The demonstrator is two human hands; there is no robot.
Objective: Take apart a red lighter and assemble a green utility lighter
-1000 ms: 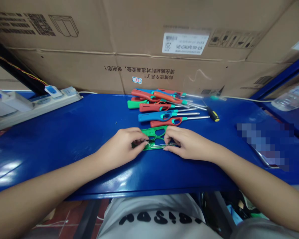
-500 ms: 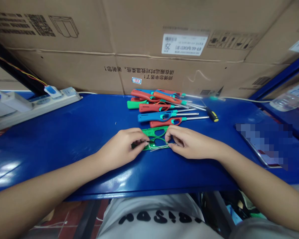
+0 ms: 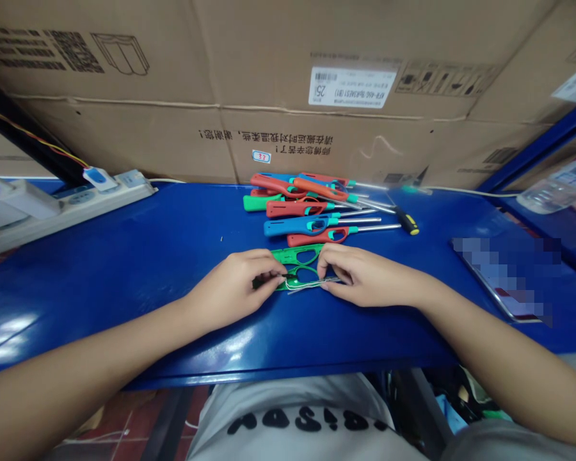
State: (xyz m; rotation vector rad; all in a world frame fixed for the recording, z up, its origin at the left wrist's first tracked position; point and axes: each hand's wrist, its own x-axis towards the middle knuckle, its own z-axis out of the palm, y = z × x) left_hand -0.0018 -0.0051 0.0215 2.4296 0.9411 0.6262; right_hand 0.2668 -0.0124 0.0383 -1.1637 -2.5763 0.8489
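Two green lighter casing halves lie open in front of me: the far casing half (image 3: 287, 257) and the near casing half (image 3: 308, 271), partly under my fingers. My left hand (image 3: 240, 285) is closed in a pinch on a small black part (image 3: 259, 281) at the left end of the near half. From there, thin pale wires (image 3: 303, 285) run rightward along it. At their other end, my right hand (image 3: 365, 275) pinches the wires, its thumb and fingertips close together beside a thin metallic piece. My fingers hide much of the near half.
Behind the hands lie several assembled red, blue and green gas lighters (image 3: 290, 227) with metal barrels. A black-and-yellow screwdriver (image 3: 407, 221) rests at their right. A phone (image 3: 489, 282) lies right, a power strip (image 3: 77, 205) left. Cardboard boxes (image 3: 173, 141) stand behind the blue table (image 3: 125, 256).
My right thumb and fingertips have shifted slightly on the wires, so more of the thin metallic piece shows. My left hand keeps its pinch in the same place.
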